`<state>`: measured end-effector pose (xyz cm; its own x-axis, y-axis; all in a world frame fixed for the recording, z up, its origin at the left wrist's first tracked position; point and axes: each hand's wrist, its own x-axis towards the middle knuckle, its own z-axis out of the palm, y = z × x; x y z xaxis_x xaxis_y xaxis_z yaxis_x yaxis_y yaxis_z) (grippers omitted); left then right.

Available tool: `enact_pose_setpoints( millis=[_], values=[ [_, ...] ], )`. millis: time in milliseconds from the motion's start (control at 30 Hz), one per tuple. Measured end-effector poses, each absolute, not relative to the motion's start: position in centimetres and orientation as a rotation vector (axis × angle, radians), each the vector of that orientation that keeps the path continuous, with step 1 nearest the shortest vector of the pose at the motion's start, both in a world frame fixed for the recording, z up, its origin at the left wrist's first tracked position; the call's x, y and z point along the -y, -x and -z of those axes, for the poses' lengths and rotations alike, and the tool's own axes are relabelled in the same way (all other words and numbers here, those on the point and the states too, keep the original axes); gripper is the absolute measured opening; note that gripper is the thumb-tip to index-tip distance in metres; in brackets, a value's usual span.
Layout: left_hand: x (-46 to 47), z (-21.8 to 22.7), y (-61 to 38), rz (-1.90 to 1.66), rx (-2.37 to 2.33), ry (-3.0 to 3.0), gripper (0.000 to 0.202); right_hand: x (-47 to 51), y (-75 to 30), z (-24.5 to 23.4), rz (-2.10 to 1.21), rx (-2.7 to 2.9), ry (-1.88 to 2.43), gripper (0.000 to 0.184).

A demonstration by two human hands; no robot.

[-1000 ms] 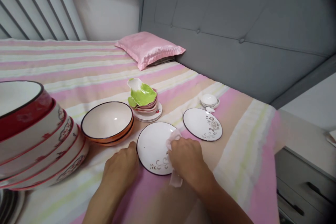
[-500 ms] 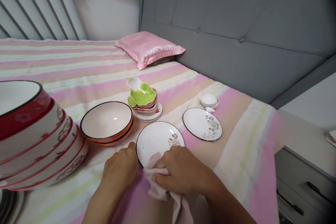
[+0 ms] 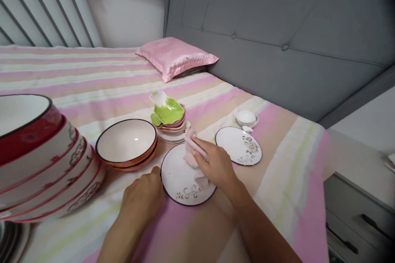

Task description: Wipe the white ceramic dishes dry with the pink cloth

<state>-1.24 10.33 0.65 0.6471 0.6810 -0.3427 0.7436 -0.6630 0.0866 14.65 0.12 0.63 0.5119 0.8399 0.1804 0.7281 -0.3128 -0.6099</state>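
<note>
A round white plate point(image 3: 175, 172) with a dark rim and brown floral print lies on the striped bedspread. At its left rim, my left hand point(image 3: 144, 191) is closed on the edge, its fingers mostly hidden. My right hand point(image 3: 214, 164) grips a pale pink cloth point(image 3: 191, 154), which lies against the plate's upper right part and covers some of the print. A similar plate point(image 3: 236, 144) lies just beyond, to the right. To the left are nested orange bowls point(image 3: 125, 141) with cream insides.
A tall stack of red and white bowls point(image 3: 46, 160) stands at left, above dark-rimmed plates point(image 3: 14, 240). Green leaf-shaped dishes point(image 3: 168, 111) sit on small saucers point(image 3: 173, 136). Small white dishes point(image 3: 246, 117) lie near the bed's right edge. Behind are a pink pillow point(image 3: 179, 55) and grey headboard point(image 3: 262, 16).
My right hand has moved the cloth up and away, from the plate's near edge to its far right part, uncovering print near the bottom. My left hand stays at the rim.
</note>
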Motion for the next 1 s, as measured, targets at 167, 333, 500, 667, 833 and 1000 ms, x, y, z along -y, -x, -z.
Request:
enact_pose_setpoints(
  millis=[167, 333, 500, 667, 833, 1000],
  values=[
    [-10.3, -0.8, 1.1, 0.436, -1.183, -2.641, 0.029, -1.2, -14.3, 2.0, -0.312, 1.567, 2.25, 0.053],
    [-10.3, -0.7, 1.1, 0.418, -1.157, -2.644, 0.031, -1.1, -13.8, 2.4, -0.432, 1.629, 2.147, 0.056],
    [-10.3, -0.6, 1.1, 0.407, -1.166, -2.644, 0.031, -0.9, -13.7, 1.8, -0.539, 1.758, 1.96, 0.054],
    [-10.2, -0.7, 1.1, 0.444, -1.171, -2.649, 0.031, -1.0, -13.8, 1.2, -0.641, 1.849, 1.781, 0.052],
    [-10.3, -0.7, 1.1, 0.437, -1.178, -2.639, 0.031, -1.1, -13.9, 1.1, -0.658, 1.9, 1.646, 0.043],
    [-10.4, -0.9, 1.1, 0.447, -1.187, -2.611, 0.027, -1.0, -13.9, 1.2, -0.686, 1.889, 1.558, 0.036]
  ],
)
